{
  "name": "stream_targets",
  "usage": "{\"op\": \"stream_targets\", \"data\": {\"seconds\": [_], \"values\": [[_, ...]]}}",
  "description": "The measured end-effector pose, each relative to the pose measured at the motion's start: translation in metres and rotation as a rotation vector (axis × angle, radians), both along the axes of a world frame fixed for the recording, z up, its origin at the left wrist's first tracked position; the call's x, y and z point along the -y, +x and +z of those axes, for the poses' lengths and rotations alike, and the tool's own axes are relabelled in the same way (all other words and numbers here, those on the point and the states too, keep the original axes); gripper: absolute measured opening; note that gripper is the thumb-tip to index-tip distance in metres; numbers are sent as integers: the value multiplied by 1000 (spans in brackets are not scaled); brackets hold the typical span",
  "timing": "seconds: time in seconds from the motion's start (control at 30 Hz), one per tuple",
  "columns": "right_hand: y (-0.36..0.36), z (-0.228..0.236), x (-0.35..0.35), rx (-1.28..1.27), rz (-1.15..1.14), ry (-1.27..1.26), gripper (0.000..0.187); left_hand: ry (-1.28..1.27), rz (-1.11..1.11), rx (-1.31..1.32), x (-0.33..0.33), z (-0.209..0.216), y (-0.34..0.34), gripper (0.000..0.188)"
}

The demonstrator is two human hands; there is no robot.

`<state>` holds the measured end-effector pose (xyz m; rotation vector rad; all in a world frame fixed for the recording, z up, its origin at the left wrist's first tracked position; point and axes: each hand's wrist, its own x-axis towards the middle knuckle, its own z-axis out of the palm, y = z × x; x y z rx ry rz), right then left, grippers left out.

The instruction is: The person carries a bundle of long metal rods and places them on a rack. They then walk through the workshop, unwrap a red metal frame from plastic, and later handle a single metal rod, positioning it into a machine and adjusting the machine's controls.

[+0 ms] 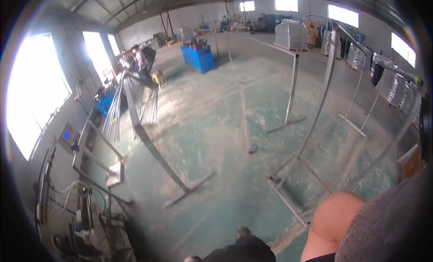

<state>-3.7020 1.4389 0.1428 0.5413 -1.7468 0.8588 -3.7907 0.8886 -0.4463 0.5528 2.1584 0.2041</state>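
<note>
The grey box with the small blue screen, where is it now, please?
The grey box is at the head view's left, against the wall, below the largest bright window.

Open green floor (221, 176) lies ahead of you between a grey metal stand (134, 113) at left, thin rods (115, 111) hanging at its far end, and a taller frame (331, 59) at right (mind its low foot bar (288, 203)); farther off, a blue bench (197, 58) blocks your path.
</note>
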Motion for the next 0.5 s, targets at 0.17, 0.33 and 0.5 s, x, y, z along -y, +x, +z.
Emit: {"op": "stream_targets", "data": {"seconds": [0.17,0.33,0.5], "values": [[-182,27,-55,-43,82,-97,39,-28,489,-66,-56,96,-193,34],[-314,41,-66,-46,163,118,43,159,684,-99,-135,16,-312,35],[-462,24,-113,67,201,48,48,42,427,-195,-134,-61,-384,37]]}}
